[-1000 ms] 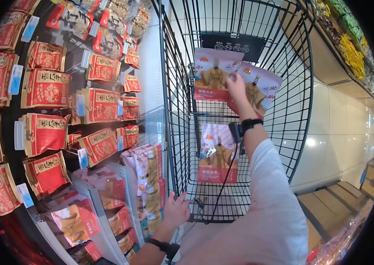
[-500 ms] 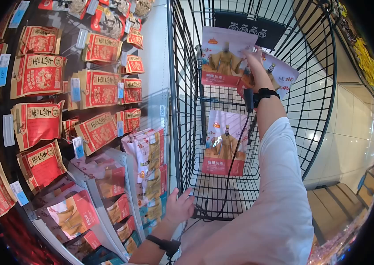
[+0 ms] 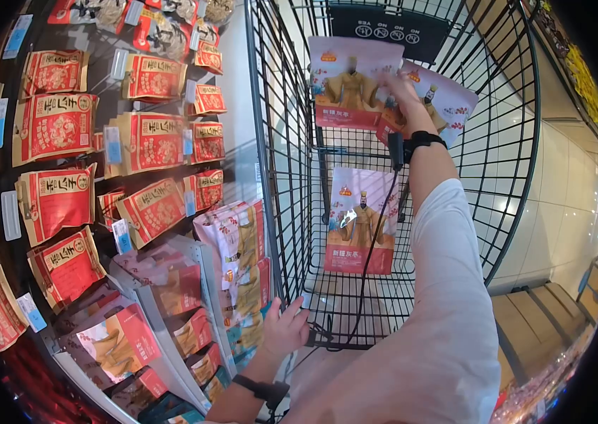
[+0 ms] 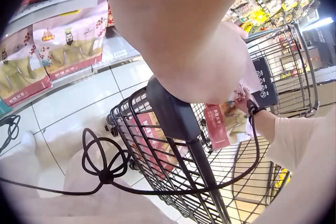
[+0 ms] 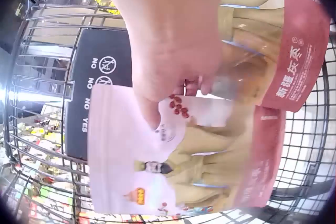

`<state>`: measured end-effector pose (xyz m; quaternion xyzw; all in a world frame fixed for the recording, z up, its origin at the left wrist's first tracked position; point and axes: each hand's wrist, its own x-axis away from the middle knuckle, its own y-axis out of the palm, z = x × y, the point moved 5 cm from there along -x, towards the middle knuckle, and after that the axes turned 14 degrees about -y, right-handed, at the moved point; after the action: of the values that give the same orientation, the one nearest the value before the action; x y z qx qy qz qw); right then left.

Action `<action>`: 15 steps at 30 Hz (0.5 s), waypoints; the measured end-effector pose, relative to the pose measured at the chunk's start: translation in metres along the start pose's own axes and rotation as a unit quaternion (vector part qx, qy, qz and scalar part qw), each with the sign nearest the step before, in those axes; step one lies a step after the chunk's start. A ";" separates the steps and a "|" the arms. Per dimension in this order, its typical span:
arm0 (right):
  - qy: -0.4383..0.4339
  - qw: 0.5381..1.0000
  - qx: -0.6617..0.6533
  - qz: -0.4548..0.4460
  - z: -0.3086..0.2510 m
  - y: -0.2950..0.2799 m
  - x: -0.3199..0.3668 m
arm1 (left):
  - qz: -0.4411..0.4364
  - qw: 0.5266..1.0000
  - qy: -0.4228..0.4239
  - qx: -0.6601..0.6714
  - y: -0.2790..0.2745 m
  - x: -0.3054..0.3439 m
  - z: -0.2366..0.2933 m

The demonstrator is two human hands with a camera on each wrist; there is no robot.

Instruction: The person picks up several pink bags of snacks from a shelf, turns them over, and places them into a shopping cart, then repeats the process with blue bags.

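Observation:
Inside a black wire shopping cart [image 3: 537, 116], two pink and red bags of dried jujubes stand side by side at the far end. My right hand [image 5: 176, 61] pinches the edge of the left bag of dried jujubes [image 5: 173, 176], thumb on its front and fingers curled at the edge. It overlaps the right bag of dried jujubes [image 3: 451, 106]. A third bag [image 3: 359, 230] lies flat in the cart's nearer half. My left hand [image 3: 286, 330] is at the cart's near left corner with fingers relaxed, over the black end piece [image 4: 176, 113] in the left wrist view.
Racks of red and kraft snack packets [image 3: 55, 127] line the left side. Below them, shelf bins hold more pink bags [image 3: 232, 247]. A black cable [image 3: 364, 290] runs from my right wrist across the cart. Cardboard boxes [image 3: 546, 318] stand on the right.
The cart and its bags sit higher in the head view. My right hand reaches further up along the left bag's edge. The left hand stays at the near corner.

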<state>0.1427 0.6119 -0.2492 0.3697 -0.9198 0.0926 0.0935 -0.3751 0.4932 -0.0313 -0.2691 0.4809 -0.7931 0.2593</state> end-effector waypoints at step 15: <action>-0.274 0.940 0.179 0.093 0.011 0.031 0.138 | -0.002 1.000 0.017 -0.022 0.000 0.003 -0.008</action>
<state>0.0226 0.5397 -0.2301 0.3045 -0.9082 0.1589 -0.2393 -0.3826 0.4961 -0.0335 -0.2625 0.5019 -0.7873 0.2436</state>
